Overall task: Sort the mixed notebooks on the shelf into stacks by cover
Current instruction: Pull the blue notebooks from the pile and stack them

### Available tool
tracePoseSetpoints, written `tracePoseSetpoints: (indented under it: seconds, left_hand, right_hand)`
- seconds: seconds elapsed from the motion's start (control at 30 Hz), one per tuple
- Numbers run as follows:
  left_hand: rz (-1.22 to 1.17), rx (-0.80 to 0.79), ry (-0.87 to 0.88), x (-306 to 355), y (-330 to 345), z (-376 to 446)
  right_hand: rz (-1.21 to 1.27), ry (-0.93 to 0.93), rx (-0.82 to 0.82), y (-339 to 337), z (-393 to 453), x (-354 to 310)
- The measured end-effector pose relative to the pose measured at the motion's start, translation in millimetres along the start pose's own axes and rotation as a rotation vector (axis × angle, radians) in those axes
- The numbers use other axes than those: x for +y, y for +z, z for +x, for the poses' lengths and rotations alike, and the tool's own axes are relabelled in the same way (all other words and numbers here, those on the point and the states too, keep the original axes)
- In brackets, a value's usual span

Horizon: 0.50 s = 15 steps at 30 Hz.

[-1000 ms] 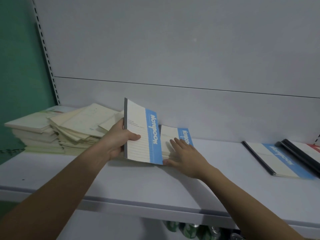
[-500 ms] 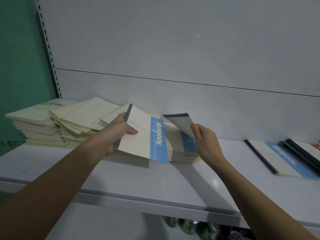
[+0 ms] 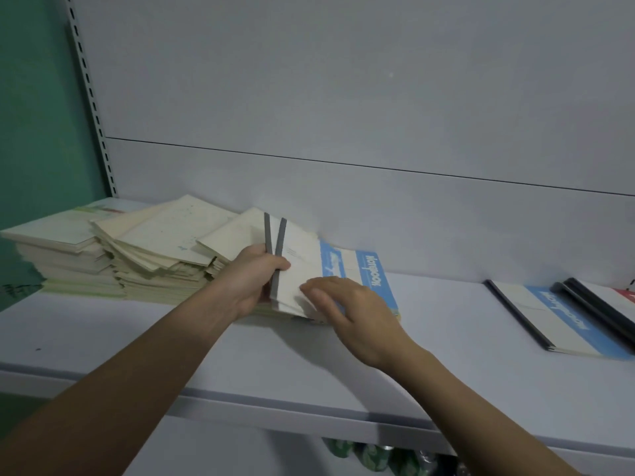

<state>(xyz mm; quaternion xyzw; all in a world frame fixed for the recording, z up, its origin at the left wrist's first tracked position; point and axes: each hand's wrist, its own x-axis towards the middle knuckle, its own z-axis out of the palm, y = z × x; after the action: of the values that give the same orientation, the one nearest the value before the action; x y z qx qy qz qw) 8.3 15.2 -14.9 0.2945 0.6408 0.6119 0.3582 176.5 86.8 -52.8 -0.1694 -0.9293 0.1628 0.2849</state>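
Nearest the front lip of the shelf (image 3: 240, 389) I see both forearms reaching in over bare white surface. My right hand (image 3: 354, 314) lies with fingers spread and loosely bent on the cover of the upper blue-banded notebook (image 3: 302, 269); I judge it steadies rather than grips. My left hand (image 3: 251, 280) is clamped on the grey spines of two such notebooks, thumb across the front, holding them tilted above a low blue-banded pile (image 3: 374, 273) just behind.

By my reckoning the sort is only partly done: off to the right, one blue-banded notebook (image 3: 556, 324) lies alone with a black-spined book (image 3: 598, 310) overlapping its far edge, while at the left a fanned, untidy cream heap (image 3: 161, 249) and a squarer cream stack (image 3: 58, 249) beside it wait to be squared.

Open shelf lies between the middle pile and the right-hand books. Behind everything, the back panel (image 3: 343, 132) stands close, so lifts should come toward me.
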Motion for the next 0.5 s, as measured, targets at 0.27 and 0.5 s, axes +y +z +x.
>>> tracePoseSetpoints:
  seconds: [0.27,0.5]
  left_hand:
    - [0.045,0.132,0.086,13.9,-18.6,2.4]
    - [-0.074,0.206,0.026,14.0,-32.1,5.9]
  right_hand:
    - [-0.175,0.306,-0.026,9.9,20.5,69.7]
    - [-0.562,0.222,-0.25,27.2,16.6,75.4]
